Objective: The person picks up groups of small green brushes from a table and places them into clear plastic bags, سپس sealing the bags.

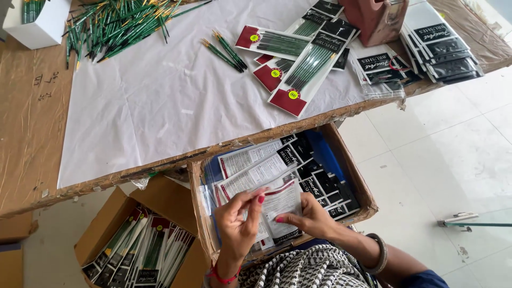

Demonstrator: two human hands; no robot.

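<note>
My left hand (237, 218) and my right hand (309, 216) together hold a clear plastic sleeve with a printed card (280, 202) low in the head view, over an open cardboard box (346, 160) on my lap. The left fingers pinch the sleeve's upper left corner; the right fingers grip its right edge. The box is filled with more printed cards and empty sleeves (266, 165). On the white sheet (160, 101) above lie packed brush sets (301, 69) and a few loose green brushes (224, 50).
A heap of green brushes (117, 24) lies at the table's far left by a white box (40, 24). A tape dispenser (373, 18) and stacked black cards (440, 42) sit at the far right. A floor box (133, 245) holds packed brush sets.
</note>
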